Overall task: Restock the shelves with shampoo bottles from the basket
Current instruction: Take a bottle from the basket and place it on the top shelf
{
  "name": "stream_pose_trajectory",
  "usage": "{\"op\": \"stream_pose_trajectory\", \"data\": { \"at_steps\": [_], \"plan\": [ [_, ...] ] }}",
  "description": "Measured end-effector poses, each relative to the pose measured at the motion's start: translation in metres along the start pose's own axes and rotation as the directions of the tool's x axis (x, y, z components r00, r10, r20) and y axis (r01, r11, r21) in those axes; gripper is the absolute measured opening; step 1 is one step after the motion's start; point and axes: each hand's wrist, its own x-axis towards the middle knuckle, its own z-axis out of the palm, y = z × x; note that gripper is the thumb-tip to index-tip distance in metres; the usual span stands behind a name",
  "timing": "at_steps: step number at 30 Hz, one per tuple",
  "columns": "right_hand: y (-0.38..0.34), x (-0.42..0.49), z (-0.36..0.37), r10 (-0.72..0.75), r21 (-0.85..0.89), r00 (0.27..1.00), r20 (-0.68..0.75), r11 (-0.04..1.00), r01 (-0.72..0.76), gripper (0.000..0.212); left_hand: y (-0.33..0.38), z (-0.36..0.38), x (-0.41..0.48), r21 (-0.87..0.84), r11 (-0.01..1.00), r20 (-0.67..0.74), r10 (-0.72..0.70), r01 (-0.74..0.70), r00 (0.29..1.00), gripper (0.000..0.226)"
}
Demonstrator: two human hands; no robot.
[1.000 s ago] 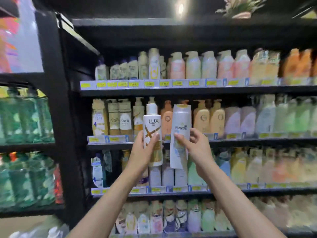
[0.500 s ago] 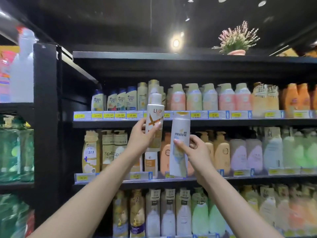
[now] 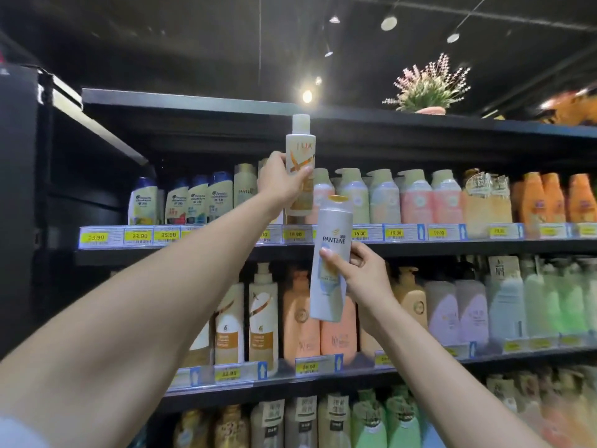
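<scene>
Writing on the white bottle (image 3: 300,150) in the left hand (image 3: 279,182) reads "LUX", above an orange and gold ribbon mark; the left fingers (image 3: 305,171) are curled round its lower half, thumb across the front. This bottle stands upright, white cap on top, long axis vertical; it is raised in front of the top row of products, and its cap reaches up before the dark board above that row.

The right hand (image 3: 361,273) holds a pale silver bottle (image 3: 331,234) with "PANTENE" printed in blue on the label; the right fingers (image 3: 358,250) wrap round its middle from behind and the thumb presses on the front. Its gold cap points up and the long axis is near vertical, the top leaning a little to the right; it hangs lower than the Lux bottle, in front of the edge of the upper shelf (image 3: 420,245) and the pump bottles below.

Yellow price tags (image 3: 96,237) on this edge read 23.90, 23.90, 25.90, 19.90 and 15.00; behind the left wrist a shelf bottle (image 3: 244,185) shows the letters "PANTE"; labels on the blue-capped bottles (image 3: 197,202) at left are too blurred to read.
</scene>
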Motion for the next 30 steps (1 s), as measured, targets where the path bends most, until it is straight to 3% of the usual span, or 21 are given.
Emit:
{"op": "stream_pose_trajectory", "data": {
  "at_steps": [5, 11, 19, 23, 26, 30],
  "plan": [
    [-0.003, 0.014, -0.013, -0.022, 0.013, 0.999, 0.029, 1.000, 0.022, 0.026, -0.012, 0.017, 0.008, 0.259, 0.965, -0.024, -0.033, 0.038, 0.999, 0.045],
    [0.000, 0.027, -0.028, -0.031, 0.010, 0.998, 0.045, 0.999, 0.031, 0.032, -0.013, 0.021, 0.012, 0.444, 0.896, -0.055, 0.018, 0.008, 0.998, 0.050],
    [0.004, 0.035, -0.026, -0.038, 0.030, 0.997, 0.074, 0.999, 0.036, 0.026, -0.020, 0.027, 0.013, 0.464, 0.884, -0.117, -0.003, 0.057, 0.993, 0.045],
    [0.005, 0.039, -0.021, -0.045, 0.028, 0.995, 0.083, 0.999, 0.043, 0.026, -0.038, 0.034, 0.006, 0.488, 0.872, -0.055, -0.007, 0.032, 0.998, 0.045],
    [0.007, 0.039, -0.015, -0.037, 0.052, 0.995, 0.097, 0.998, 0.032, 0.025, -0.048, 0.037, -0.001, 0.501, 0.865, -0.049, 0.043, -0.013, 0.998, 0.053],
    [0.010, 0.036, -0.007, -0.035, 0.053, 0.993, 0.109, 0.998, 0.029, 0.022, -0.053, 0.039, -0.007, 0.604, 0.793, -0.064, 0.157, -0.087, 0.986, 0.048]
  ]
}}
